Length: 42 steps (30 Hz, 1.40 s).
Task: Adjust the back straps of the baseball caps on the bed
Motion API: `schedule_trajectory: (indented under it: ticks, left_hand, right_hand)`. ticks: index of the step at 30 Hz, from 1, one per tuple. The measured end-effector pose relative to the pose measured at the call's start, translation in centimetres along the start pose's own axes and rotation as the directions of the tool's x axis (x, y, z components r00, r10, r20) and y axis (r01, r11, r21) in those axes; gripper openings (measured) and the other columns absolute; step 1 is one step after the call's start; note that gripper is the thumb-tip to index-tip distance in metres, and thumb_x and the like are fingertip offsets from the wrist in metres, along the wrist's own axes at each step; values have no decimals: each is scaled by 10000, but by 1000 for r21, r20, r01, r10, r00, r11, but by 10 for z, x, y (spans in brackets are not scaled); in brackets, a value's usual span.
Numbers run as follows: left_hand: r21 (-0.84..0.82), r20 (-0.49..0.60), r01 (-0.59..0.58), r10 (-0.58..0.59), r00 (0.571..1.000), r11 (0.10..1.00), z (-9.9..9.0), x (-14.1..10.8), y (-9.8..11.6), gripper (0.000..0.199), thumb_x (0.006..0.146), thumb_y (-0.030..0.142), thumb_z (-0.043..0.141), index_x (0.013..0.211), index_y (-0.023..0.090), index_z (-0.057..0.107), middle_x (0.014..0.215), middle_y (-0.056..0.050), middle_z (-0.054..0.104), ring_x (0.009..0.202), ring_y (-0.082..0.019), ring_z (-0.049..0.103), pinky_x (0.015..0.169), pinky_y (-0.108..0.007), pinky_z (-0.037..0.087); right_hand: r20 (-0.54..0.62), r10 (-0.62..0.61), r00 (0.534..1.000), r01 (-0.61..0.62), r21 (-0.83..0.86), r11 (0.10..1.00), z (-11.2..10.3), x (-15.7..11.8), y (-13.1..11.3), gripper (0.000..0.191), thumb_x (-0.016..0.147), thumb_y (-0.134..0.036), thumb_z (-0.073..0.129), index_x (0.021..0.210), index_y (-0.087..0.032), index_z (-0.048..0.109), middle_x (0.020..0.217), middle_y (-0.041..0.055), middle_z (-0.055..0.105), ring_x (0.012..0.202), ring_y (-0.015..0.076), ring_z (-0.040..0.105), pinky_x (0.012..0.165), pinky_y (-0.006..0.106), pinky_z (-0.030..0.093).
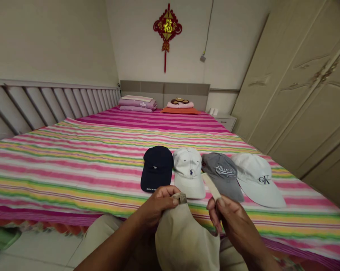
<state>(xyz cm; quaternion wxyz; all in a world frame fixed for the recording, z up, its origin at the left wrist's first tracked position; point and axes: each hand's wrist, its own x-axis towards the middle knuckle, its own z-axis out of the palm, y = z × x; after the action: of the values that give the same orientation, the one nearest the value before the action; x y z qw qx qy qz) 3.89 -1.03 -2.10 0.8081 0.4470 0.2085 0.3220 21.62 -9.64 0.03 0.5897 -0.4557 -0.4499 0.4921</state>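
A beige baseball cap (191,235) is held up between my two hands at the bed's near edge, its back opening facing up. My left hand (162,203) pinches the cap beside its metal strap buckle (182,198). The loose end of the cap's strap (211,186) stands up from the closed fingers of my right hand (227,212). Strap and buckle are apart. Just beyond, in a row on the bed, lie a navy cap (157,165), a white cap with a small rider logo (188,169), a grey cap (222,173) and a white cap with CK lettering (256,178).
A striped sheet covers the bed (73,162). Folded purple bedding (137,104) and a pink and orange stack (180,107) lie by the headboard (147,88). Railings (59,101) run along the left, a wardrobe (296,82) along the right, with a nightstand (225,121) behind.
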Motion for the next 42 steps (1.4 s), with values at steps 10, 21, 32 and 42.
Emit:
schedule_trajectory:
  ticks: [10,21,32,42]
  left_hand:
    - [108,-10,66,-65,998,992,18,6,-1,230,583,295,728,636,120,589,578,3,577,473,-55,454,481,-179,318]
    - [379,-67,-179,220,973,908,32,6,-12,183,564,180,714,697,147,593,611,10,561,557,-88,471,526,-187,347]
    - [588,-31,-388,499,866,710,30,-4,-25,170,605,180,699,775,179,687,758,-57,660,737,-181,572,704,-269,398]
    - [-297,-210,-165,104,972,940,28,-1,-33,303,515,293,774,714,127,616,615,-36,642,586,-108,567,564,-193,409]
  right_hand:
    - [69,143,987,-141,-34,989,19,13,4,366,618,-470,674,636,-168,468,447,-89,359,366,30,217,350,172,150]
    - [21,224,974,-225,26,974,12,9,7,334,591,-394,699,586,-164,456,413,-105,328,353,21,176,357,185,115]
    - [35,209,977,-211,285,935,18,1,14,318,672,-404,664,613,-153,478,384,-111,335,315,0,155,329,153,115]
    - [-42,354,934,-273,555,786,20,-1,9,245,566,-269,754,575,-145,542,472,-41,528,354,32,399,354,144,309]
